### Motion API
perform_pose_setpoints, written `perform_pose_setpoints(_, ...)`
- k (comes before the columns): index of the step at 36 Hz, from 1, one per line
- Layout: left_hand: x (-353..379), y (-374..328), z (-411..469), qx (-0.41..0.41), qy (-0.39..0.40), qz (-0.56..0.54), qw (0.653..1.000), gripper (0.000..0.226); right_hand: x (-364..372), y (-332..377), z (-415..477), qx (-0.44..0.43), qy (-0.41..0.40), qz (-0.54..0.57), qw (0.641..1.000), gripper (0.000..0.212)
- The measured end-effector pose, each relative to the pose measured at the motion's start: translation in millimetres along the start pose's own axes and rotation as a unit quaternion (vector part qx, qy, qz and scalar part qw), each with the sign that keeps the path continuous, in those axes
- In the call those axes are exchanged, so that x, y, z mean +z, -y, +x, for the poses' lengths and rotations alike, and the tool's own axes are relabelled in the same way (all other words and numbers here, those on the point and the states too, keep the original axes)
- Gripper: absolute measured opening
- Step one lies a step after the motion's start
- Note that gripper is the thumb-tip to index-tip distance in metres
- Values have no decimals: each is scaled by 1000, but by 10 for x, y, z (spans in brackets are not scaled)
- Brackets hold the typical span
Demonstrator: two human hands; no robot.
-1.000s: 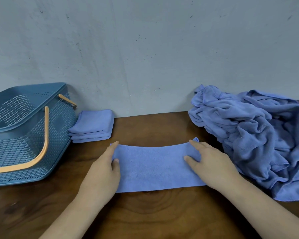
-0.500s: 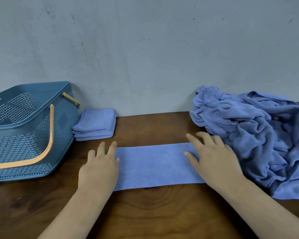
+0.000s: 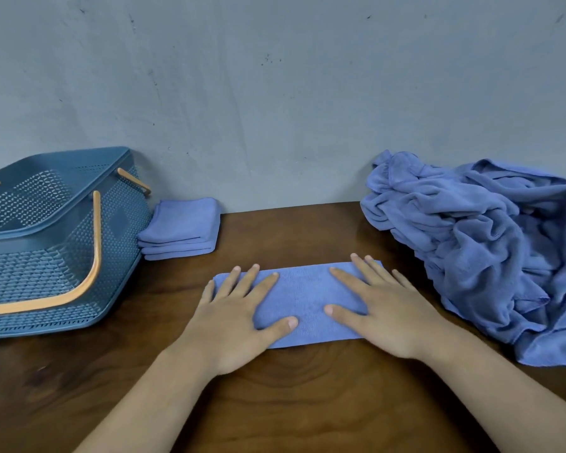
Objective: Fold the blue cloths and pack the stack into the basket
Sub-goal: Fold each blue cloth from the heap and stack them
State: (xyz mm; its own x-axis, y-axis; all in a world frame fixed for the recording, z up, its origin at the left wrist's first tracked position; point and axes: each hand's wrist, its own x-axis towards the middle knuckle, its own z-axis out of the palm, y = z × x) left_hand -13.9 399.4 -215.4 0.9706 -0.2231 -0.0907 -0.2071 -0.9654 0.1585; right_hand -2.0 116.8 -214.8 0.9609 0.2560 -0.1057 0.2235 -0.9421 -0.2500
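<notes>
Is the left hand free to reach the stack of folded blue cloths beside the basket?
Probably yes: the left hand lies flat, holding nothing, on the blue cloth strip, and only bare wooden table separates it from the stack of folded blue cloths.

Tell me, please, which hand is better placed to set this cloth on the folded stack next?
Probably the left hand: it lies flat on the left end of the cloth, the side where the folded stack sits by the basket; the right hand is nearer the unfolded pile.
</notes>
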Motion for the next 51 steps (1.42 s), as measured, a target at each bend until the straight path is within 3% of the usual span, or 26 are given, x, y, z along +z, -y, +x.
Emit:
perform_pose_setpoints(7,-37,63,-12,-11,12,-19,1000,101,-32,-74,9,-1,14,6,1000,93)
perform_pose_setpoints(20,-33,-41,-523,-3,38,15,999,93,-110,-62,-378,-41,81,-12,996,104)
perform_pose_setpoints(24,-190,-176,-442,17,28,59,998,97,-130,-110,-352,-53,58,21,997,86)
perform_pose_setpoints(27,-227,-429,-290,102,-27,49,993,91,-95,-182,-269,-64,-24,35,997,59)
perform_pose_setpoints(30,-118,-647,-112,161,1,35,986,88,-67,-260,-159,-49,-86,27,995,45)
perform_pose_setpoints(35,83,-649,32,162,35,11,986,91,-95,-276,-18,-14,-103,13,995,26)
perform_pose_setpoints(46,132,-677,-76,175,17,23,984,93,-203,-170,-12,7,-66,14,998,19)
perform_pose_setpoints(48,130,-676,-77,174,16,21,984,93,-211,-162,-29,12,-72,53,996,19)
perform_pose_setpoints(51,131,-672,-76,173,15,15,985,94,-224,-190,-37,40,-86,198,976,15)
